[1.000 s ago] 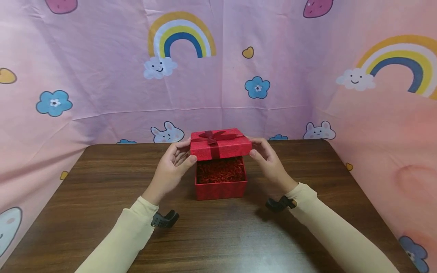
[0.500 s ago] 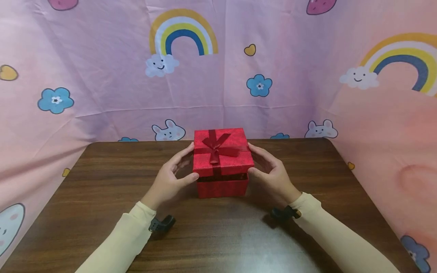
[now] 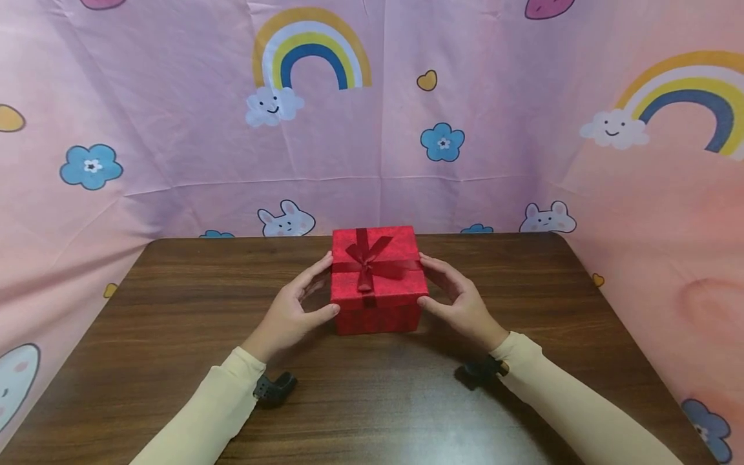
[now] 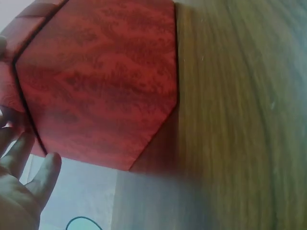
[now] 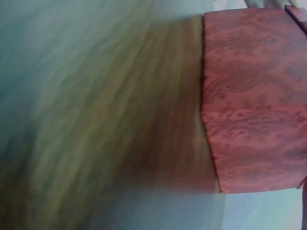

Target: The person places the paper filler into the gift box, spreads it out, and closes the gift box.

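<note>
A red gift box (image 3: 378, 321) stands on the table with its red lid (image 3: 401, 242) down over it. A dark red ribbon bow (image 3: 367, 261) lies tied on top of the lid. My left hand (image 3: 290, 316) holds the lid's left side, thumb at the front corner and fingers toward the back. From the other side my right hand (image 3: 465, 310) holds it the same way. In the left wrist view, left fingers (image 4: 47, 175) lie along the lid edge, close to a thin dark seam. Patterned red box wall (image 5: 254, 105) shows in the right wrist view.
The brown wooden table (image 3: 372, 400) reaches around the box. Behind and beside it hangs a pink and lilac cloth (image 3: 192, 129) printed with rainbows, flowers and rabbits. Dark wrist devices (image 3: 276, 389) sit below both cuffs.
Both hands have brought the lid forward and down from a tilted position over the open box, which showed red shredded filling. It now covers the box, and the filling is hidden.
</note>
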Action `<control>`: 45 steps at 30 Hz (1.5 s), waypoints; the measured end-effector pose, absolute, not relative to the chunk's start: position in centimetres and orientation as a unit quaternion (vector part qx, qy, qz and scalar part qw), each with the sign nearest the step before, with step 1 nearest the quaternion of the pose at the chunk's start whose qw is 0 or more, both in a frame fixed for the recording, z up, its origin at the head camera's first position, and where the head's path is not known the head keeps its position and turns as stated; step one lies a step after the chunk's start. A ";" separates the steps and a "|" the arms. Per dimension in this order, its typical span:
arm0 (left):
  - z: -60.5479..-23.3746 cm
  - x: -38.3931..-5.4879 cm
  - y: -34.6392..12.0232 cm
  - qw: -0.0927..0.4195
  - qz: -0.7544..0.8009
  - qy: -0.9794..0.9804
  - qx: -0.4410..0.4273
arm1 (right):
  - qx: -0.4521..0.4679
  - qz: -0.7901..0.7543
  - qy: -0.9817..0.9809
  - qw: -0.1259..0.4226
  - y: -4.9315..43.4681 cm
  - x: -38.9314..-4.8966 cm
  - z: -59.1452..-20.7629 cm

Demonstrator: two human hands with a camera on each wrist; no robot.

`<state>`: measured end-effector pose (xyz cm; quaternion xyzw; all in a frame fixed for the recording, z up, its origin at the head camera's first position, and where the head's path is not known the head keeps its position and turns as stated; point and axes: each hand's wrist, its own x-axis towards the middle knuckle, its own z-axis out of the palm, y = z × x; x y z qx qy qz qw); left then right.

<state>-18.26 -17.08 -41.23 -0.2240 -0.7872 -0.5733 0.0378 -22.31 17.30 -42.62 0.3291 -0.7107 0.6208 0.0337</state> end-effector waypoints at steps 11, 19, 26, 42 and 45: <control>-41.9 -17.9 -17.2 0.019 -0.539 -0.814 -0.217 | 0.309 0.613 -0.726 -0.033 17.7 -22.0 -43.7; -42.4 -17.9 -17.0 0.002 -0.539 -0.816 -0.209 | 0.310 0.602 -0.735 -0.033 18.0 -22.3 -44.0; -41.8 -18.1 -16.7 0.002 -0.540 -0.821 -0.188 | 0.308 0.607 -0.732 -0.040 18.0 -22.5 -43.9; -41.9 -18.5 -16.6 -0.016 -0.559 -0.813 -0.163 | 0.313 0.596 -0.737 -0.050 18.4 -22.7 -43.9; -41.8 -18.6 -16.9 -0.019 -0.566 -0.807 -0.167 | 0.322 0.601 -0.730 -0.054 18.6 -22.9 -44.0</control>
